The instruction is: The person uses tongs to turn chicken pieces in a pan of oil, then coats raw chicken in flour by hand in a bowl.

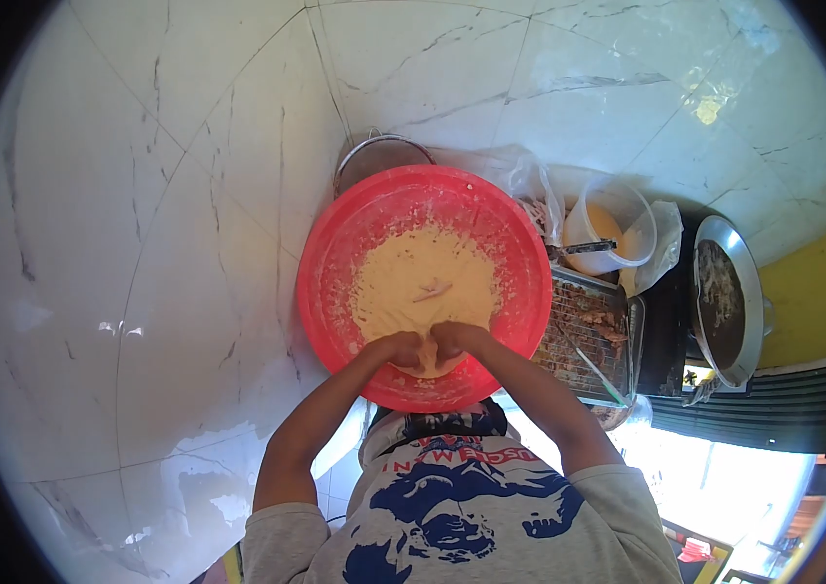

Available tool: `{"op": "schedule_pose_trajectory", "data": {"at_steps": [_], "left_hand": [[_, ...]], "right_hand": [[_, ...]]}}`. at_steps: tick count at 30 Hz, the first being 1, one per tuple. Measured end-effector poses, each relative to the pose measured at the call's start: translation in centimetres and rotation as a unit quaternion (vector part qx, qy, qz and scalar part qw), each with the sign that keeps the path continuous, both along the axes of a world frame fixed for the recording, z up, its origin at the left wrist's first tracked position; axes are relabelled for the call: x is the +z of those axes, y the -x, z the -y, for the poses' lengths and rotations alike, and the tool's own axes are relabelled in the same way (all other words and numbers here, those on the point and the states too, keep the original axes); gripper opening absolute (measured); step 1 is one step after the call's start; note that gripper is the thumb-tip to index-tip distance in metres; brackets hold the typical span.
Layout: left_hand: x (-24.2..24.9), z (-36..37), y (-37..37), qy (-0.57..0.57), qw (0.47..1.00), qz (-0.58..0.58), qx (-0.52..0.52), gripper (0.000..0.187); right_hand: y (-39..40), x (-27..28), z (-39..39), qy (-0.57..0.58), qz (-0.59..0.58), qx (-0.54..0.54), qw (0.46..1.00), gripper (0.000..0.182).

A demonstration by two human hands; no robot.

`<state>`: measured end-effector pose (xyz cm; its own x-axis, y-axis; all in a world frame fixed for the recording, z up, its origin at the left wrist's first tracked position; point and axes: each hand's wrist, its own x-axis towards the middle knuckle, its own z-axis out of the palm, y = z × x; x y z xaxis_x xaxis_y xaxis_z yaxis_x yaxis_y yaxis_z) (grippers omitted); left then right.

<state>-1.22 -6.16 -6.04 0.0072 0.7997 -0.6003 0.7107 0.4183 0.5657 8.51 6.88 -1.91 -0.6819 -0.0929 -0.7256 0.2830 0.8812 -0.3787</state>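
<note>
A large red basin [330,243] holds a bed of pale yellow flour [413,258]. At the basin's near side, my left hand [399,348] and my right hand [457,339] are close together in the flour. Both are curled inward with the fingers mostly hidden. Between them shows a flour-coated lump [428,358], too small to name. Farther in, a small pinkish piece [432,291] dusted with flour lies on top, apart from both hands.
Right of the basin, a wire-rack tray [569,341] carries browned fried pieces [607,326] and green-handled tongs [612,391]. Behind it stands a clear tub [639,229] with yellowish contents. A wide metal pan [749,292] of dark oil sits farther right. Tiled walls enclose the back and left.
</note>
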Motion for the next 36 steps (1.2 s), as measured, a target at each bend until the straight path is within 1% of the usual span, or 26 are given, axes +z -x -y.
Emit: {"op": "schedule_pose_trajectory", "data": {"at_steps": [1,3,5,7,8,9,10,11,13,14,15,16,17,18,19,20,21,22,24,26,28,29,31,33,35,36], "left_hand": [[0.7,-0.3,-0.5,0.050,0.995,0.039,-0.073,0.052],[1.9,-0.4,-1.1,0.061,0.996,0.028,-0.064,0.055],[3.1,0.1,-1.6,0.075,0.996,0.024,-0.049,0.057],[4.1,0.5,-1.1,-0.047,0.999,0.017,0.020,0.049],[4.7,0.7,-0.9,-0.045,0.999,0.018,0.020,0.049],[5.7,0.8,-0.5,-0.082,0.996,0.014,0.036,0.047],[6.6,0.8,-0.2,-0.119,0.992,0.009,0.050,0.045],[7.6,0.7,0.3,-0.118,0.992,0.010,0.048,0.045],[8.9,0.4,1.2,-0.059,0.998,0.024,-0.019,0.041],[7.2,0.7,1.6,-0.059,0.998,0.023,-0.022,0.041],[3.9,1.0,1.9,-0.111,0.993,0.025,0.034,0.041],[1.6,1.2,1.9,-0.162,0.982,0.027,0.091,0.042],[0.8,1.2,1.6,-0.163,0.982,0.027,0.090,0.042],[0.8,1.1,1.2,-0.132,0.989,0.008,0.063,0.044],[0.7,1.0,1.0,-0.100,0.994,-0.011,0.035,0.046],[0.6,0.9,0.6,-0.099,0.994,-0.012,0.035,0.046],[1.7,0.5,-0.1,-0.026,0.999,0.000,-0.023,0.049],[2.6,0.3,-0.7,0.047,0.996,0.013,-0.079,0.052],[4.5,0.7,-1.0,0.045,0.995,0.036,-0.076,0.054],[6.7,1.1,-0.9,-0.024,0.997,0.068,-0.005,0.052],[6.4,1.3,0.0,-0.052,0.994,0.095,-0.003,0.052],[6.3,1.3,0.5,-0.082,0.989,0.120,-0.002,0.052],[5.9,1.4,1.8,-0.088,0.989,0.116,-0.006,0.048],[4.6,1.5,2.2,-0.094,0.989,0.111,-0.010,0.045],[1.3,1.9,1.7,-0.042,0.993,-0.009,0.111,0.046],[0.1,2.0,1.4,-0.041,0.993,-0.010,0.111,0.046]], "right_hand": [[-0.3,0.1,0.6,0.002,-0.001,-0.002,1.000,0.055],[-0.4,0.8,1.2,0.029,0.041,-0.025,0.998,0.056],[-0.6,2.2,0.9,0.030,0.025,-0.040,0.998,0.056],[-0.9,3.6,0.4,0.031,0.008,-0.057,0.998,0.055],[-1.2,4.3,0.1,0.021,-0.039,-0.047,0.998,0.052],[-1.3,4.6,-0.3,0.011,-0.086,-0.038,0.995,0.050],[-1.1,4.3,-1.0,0.012,-0.085,-0.040,0.995,0.050],[-0.9,4.1,-1.7,0.044,-0.056,-0.051,0.996,0.044],[-0.7,3.6,-1.9,0.077,-0.026,-0.065,0.995,0.039],[-0.5,3.2,-1.6,0.036,-0.077,-0.138,0.987,0.038],[-0.3,2.9,-1.3,-0.005,-0.127,-0.209,0.970,0.038],[-0.2,1.6,-1.1,-0.006,-0.127,-0.210,0.969,0.038],[-0.2,-0.4,-0.8,-0.013,-0.130,-0.166,0.978,0.043],[-0.1,-0.7,-0.3,-0.020,-0.133,-0.120,0.984,0.047],[-0.1,-1.0,0.3,-0.020,-0.134,-0.120,0.983,0.047],[-0.2,-1.3,0.8,0.016,-0.062,-0.102,0.993,0.048],[-0.2,-0.9,1.0,0.050,0.011,-0.081,0.995,0.050],[-0.3,0.3,1.0,0.049,0.011,-0.080,0.996,0.050],[-1.0,2.4,0.7,0.077,0.039,-0.031,0.996,0.053],[-1.2,2.8,0.0,0.088,0.031,-0.047,0.995,0.055],[-1.5,3.4,-0.9,0.101,0.024,-0.065,0.993,0.057],[-1.5,3.7,-1.6,0.102,0.005,-0.065,0.993,0.053],[-1.2,3.8,-2.3,0.104,-0.014,-0.068,0.992,0.049],[-0.9,3.4,-2.7,-0.097,-0.075,-0.210,0.970,0.034],[-1.1,2.3,-3.0,-0.122,-0.058,-0.208,0.969,0.032],[-1.2,1.6,-3.0,-0.145,-0.040,-0.207,0.967,0.031]]}}
